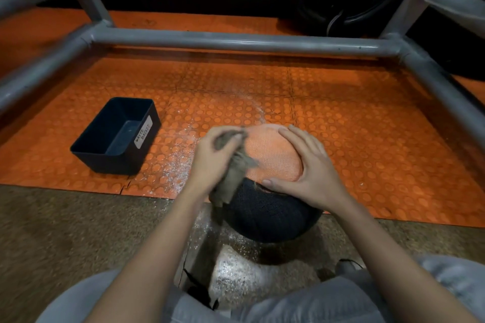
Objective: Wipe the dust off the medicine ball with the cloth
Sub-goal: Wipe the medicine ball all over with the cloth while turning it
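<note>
Medicine ball point(273, 155), orange over black, sits on the floor at the near edge of the orange studded mat point(354, 118). Left hand point(211, 157) clutches a grey cloth point(233, 173) against its left side. Right hand point(312, 170) lies spread flat on its right. White dust point(173, 170) lies around it. Waste basket point(105, 162) stands to the left.

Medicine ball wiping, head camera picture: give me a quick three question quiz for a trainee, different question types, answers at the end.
1. True or false: the right hand grips the cloth.
2. The black bin sits on which side of the medicine ball? A) the person's left B) the person's right C) on top of it
3. Fill in: the ball's surface is part orange, part ____.
Key: 1 false, the left hand grips the cloth while the right hand rests flat on the ball. 2 A. 3 black.
</note>
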`<action>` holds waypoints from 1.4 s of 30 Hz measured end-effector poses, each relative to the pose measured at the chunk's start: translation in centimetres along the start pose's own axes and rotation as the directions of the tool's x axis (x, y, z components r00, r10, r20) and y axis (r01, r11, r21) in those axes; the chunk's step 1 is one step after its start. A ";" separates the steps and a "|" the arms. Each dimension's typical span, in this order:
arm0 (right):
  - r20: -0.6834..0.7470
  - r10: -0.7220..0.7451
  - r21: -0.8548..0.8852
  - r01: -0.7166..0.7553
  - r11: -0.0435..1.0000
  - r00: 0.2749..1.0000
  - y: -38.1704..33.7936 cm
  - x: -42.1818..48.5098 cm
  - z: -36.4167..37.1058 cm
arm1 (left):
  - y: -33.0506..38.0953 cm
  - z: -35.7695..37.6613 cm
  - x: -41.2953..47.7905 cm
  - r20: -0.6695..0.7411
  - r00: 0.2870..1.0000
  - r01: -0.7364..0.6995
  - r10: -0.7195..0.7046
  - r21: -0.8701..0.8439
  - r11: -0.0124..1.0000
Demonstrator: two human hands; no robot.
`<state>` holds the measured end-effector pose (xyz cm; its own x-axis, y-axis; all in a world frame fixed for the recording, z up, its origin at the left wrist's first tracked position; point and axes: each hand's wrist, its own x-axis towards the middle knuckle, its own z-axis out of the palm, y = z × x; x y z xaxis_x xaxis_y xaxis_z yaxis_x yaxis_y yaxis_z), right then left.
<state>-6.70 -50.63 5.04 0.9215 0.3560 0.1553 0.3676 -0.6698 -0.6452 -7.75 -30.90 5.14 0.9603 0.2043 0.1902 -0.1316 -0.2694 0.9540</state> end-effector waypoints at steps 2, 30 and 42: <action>0.000 -0.009 -0.001 0.009 1.000 1.000 -0.3 0.0 0.0 | -1.2 -0.8 0.6 -0.060 0.979 0.184 -0.193 -0.124 0.975; 0.221 -0.028 0.017 0.025 1.000 0.975 0.1 0.4 -1.4 | 0.6 0.0 -0.4 0.012 0.995 -0.097 0.097 0.036 0.995; 0.172 -0.030 0.071 0.018 0.997 0.985 0.2 0.7 -1.1 | 2.1 2.3 -2.9 0.161 0.891 -0.453 0.425 0.382 0.805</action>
<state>-5.82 -51.26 5.87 0.8747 0.4827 0.0433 0.3741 -0.6157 -0.6936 -10.23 -34.18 6.03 0.8392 -0.0844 0.5372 -0.4473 -0.6690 0.5936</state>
